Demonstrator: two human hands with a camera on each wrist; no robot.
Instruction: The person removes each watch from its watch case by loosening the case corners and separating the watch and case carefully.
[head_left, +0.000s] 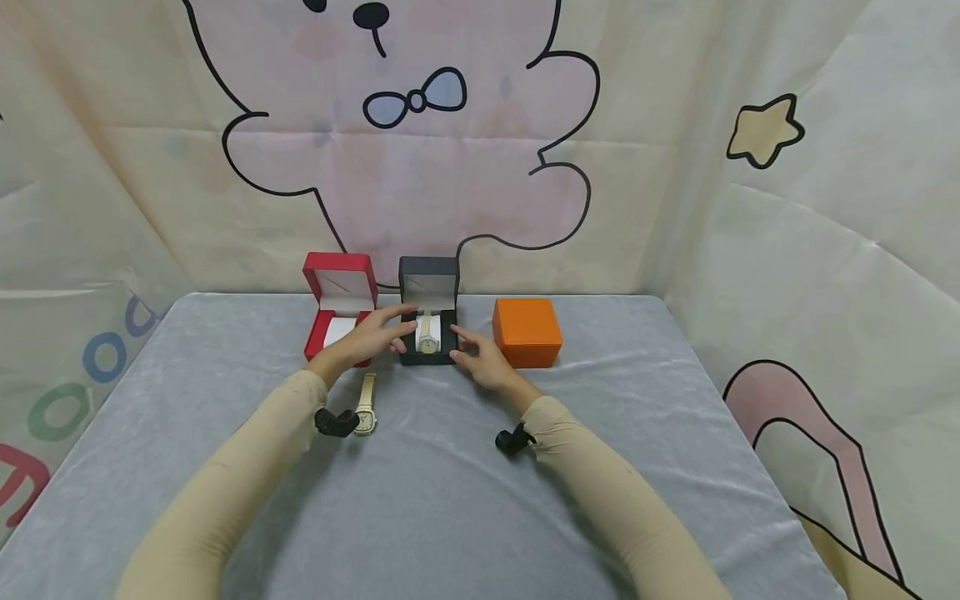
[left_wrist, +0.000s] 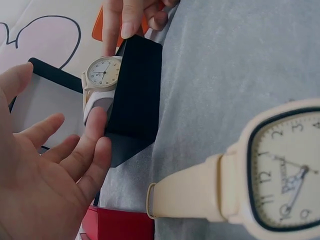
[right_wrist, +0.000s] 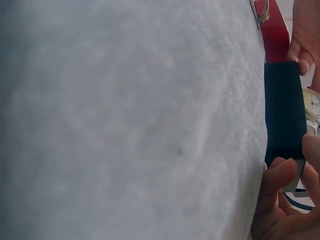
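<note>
**A:** ok so what are the hands actually holding here?

**B:** left hand isn't gripping anything, its fingers are loose and spread out by the left side of the dark box. Right hand has its fingertips on the right side of that same box, but I honestly can't tell if it's pinching or just resting there.

**A:** and what's in the box?

**B:** lid's up, and there's a round watch with a cream strap sitting on the white cushion, dial facing out. It's right between the two hands.

**A:** anything else close by?

**B:** yep, a square watch, also cream, lying on the table just beside the left wrist. You can read its numerals in the left wrist view. Behind the left forearm there's a red box, lid up as well, with a white insert. Right of the dark one sits an orange box, closed.

**A:** and the background?

**B:** grey cloth over the table, then a cartoon backdrop with a blue bow tie and a star.
</note>
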